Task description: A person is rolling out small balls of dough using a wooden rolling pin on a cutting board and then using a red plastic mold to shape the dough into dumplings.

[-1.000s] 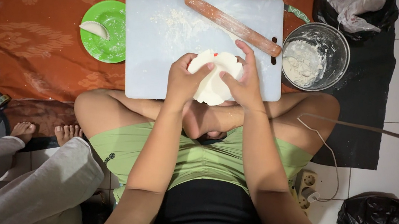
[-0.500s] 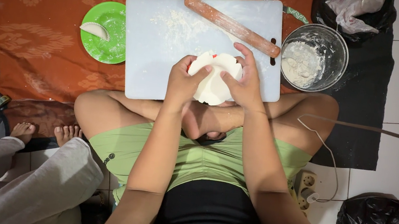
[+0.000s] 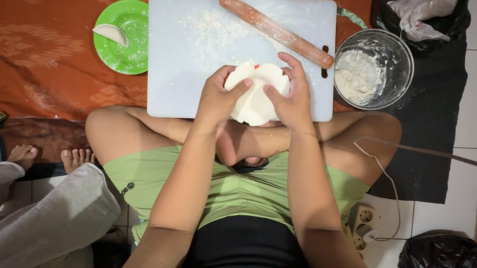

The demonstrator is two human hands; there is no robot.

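Observation:
I sit cross-legged on the floor. Both hands hold a round white dough wrapper (image 3: pixel 255 93) over the near edge of a pale cutting board (image 3: pixel 184 76). My left hand (image 3: pixel 219 97) grips its left side, thumb pressing on top. Curled around the right side is my right hand (image 3: pixel 293 98). A bit of red shows at the wrapper's top edge. A wooden rolling pin (image 3: pixel 275 30) lies diagonally across the board's far side, beside scattered flour.
A green plate (image 3: pixel 129 50) with one folded dumpling (image 3: pixel 109 32) sits left of the board. A metal bowl of flour (image 3: pixel 373 69) stands to the right. Another person's legs and bare feet (image 3: pixel 48 157) are at lower left. A power strip (image 3: pixel 363 223) and black bags lie at right.
My hands stay on the wrapper; the fingers have shifted slightly around its edge. Nothing else has moved.

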